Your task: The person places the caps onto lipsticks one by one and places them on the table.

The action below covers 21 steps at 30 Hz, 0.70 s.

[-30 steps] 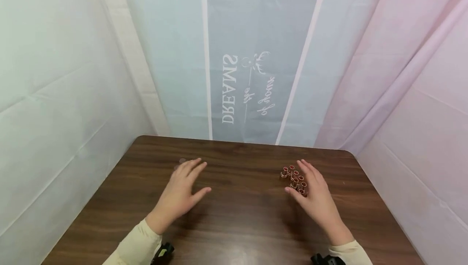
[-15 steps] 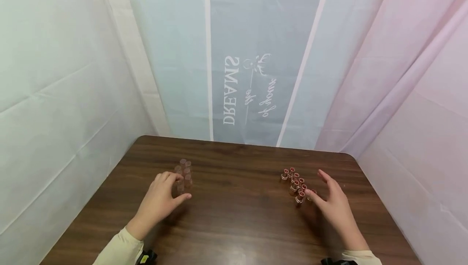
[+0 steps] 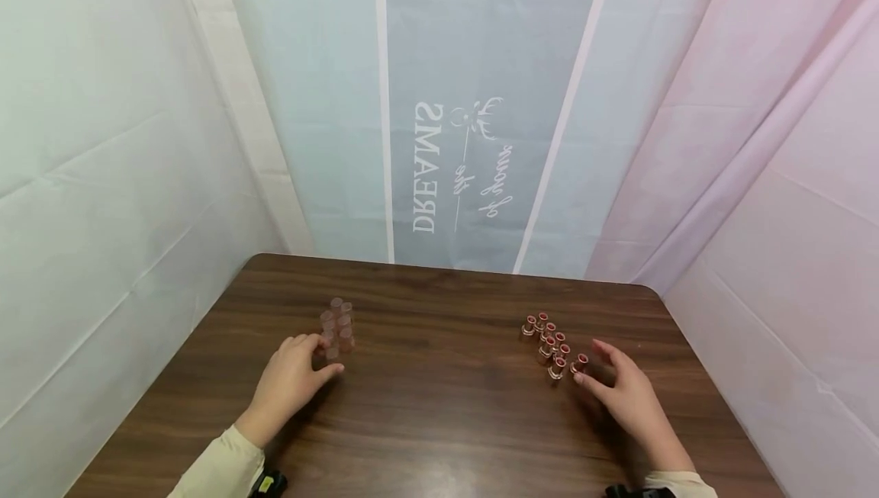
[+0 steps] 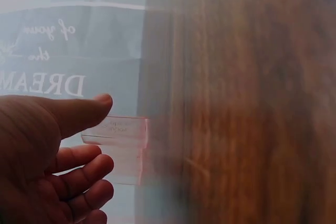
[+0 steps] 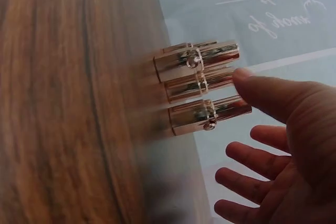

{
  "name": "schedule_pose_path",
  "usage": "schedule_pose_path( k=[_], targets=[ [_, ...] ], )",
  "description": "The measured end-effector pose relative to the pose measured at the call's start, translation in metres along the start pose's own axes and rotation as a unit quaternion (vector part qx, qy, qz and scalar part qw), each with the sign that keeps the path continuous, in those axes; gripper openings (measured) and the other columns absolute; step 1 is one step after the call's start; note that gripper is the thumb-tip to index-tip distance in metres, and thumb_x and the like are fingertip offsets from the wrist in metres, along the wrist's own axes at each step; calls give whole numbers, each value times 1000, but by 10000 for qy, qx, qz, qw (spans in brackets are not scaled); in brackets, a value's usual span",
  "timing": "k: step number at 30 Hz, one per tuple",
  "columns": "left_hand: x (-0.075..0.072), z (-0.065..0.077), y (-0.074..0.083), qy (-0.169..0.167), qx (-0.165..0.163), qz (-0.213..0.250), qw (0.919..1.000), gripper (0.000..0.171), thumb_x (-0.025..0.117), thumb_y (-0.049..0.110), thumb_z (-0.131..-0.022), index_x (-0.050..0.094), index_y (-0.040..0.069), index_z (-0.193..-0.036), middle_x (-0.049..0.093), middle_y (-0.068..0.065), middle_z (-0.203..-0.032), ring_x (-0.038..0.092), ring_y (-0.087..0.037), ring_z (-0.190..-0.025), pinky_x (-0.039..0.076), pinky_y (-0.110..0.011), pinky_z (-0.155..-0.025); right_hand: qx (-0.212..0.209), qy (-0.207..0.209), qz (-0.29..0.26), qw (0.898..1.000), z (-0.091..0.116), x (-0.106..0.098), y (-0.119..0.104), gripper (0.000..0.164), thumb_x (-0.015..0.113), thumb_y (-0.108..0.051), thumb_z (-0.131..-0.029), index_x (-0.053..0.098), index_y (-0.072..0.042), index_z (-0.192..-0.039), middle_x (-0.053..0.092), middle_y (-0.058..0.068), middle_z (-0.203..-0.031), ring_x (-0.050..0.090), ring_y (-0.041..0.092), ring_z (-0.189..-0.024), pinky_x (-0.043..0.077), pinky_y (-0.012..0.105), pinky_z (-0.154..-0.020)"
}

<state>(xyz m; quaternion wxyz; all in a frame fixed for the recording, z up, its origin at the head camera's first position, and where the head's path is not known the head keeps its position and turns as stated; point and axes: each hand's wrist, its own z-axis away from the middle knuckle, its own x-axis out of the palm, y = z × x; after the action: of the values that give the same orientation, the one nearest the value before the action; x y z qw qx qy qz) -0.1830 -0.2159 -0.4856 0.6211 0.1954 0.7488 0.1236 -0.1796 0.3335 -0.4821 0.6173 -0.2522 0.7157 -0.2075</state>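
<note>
On the right of the table, several rose-gold lipstick tubes (image 3: 547, 345) with red tops stand upright in a loose group. One lipstick tube (image 3: 580, 363) stands a little apart, closest to my right hand (image 3: 628, 395), whose thumb and fingers are spread on either side of it. In the right wrist view, the thumb (image 5: 273, 95) overlaps the ends of the shiny lipstick tubes (image 5: 197, 64). On the left, several clear caps (image 3: 346, 339) stand upright in a cluster. My left hand (image 3: 284, 383) is beside them, thumb apart from the fingers. The left wrist view has a clear cap (image 4: 123, 129) just past the thumb.
The dark wood-grain table (image 3: 439, 376) has rounded far corners. Behind it hangs a blue-grey cloth (image 3: 474, 40) with white lettering. Pale cloth walls (image 3: 103, 139) flank both sides. Black wrist straps (image 3: 268, 484) sit at the cream sleeves (image 3: 223, 467).
My left hand has moved left and nearer me, uncovering the clear caps. My right hand has shifted right and down, to the outer side of the lipstick tubes.
</note>
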Motion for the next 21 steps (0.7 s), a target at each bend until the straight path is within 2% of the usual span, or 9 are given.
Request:
schedule_pose_path(
  k=[6, 13, 18, 21],
  targets=[
    [2, -1, -2, 78, 24, 47, 10000, 30, 86, 33, -83, 71, 14, -101, 71, 1, -95, 58, -21, -87, 51, -42, -73, 179, -143, 131, 9997, -1, 8, 8, 71, 81, -29, -90, 49, 3, -145, 62, 27, -135, 56, 47, -127, 42, 63, -103],
    [-5, -1, 4, -27, -32, 59, 10000, 26, 87, 32, -83, 69, 17, -93, 69, 5, -87, 52, -16, -78, 45, -34, -65, 314, -35, 296, 9991, -2, 15, 8, 58, 82, -24, -88, 59, 2, -135, 68, 24, -125, 60, 45, -121, 44, 62, -101],
    [-9, -2, 9, 292, 241, 202, 9991, 24, 86, 32, -84, 68, 19, -93, 64, 8, -84, 48, -14, -77, 42, -33, -65, 370, 78, 430, 9984, -4, 17, 5, 47, 83, -25, -88, 67, 0, -124, 72, 18, -116, 64, 43, -115, 46, 60, -98],
    [-12, -6, 15, 498, 417, 400, 9971, 23, 86, 32, -85, 68, 20, -93, 62, 9, -82, 50, -12, -78, 43, -32, -67, 417, 92, 513, 9978, -6, 17, 5, 45, 82, -28, -88, 68, -1, -122, 73, 18, -114, 64, 43, -113, 46, 60, -96]
  ],
)
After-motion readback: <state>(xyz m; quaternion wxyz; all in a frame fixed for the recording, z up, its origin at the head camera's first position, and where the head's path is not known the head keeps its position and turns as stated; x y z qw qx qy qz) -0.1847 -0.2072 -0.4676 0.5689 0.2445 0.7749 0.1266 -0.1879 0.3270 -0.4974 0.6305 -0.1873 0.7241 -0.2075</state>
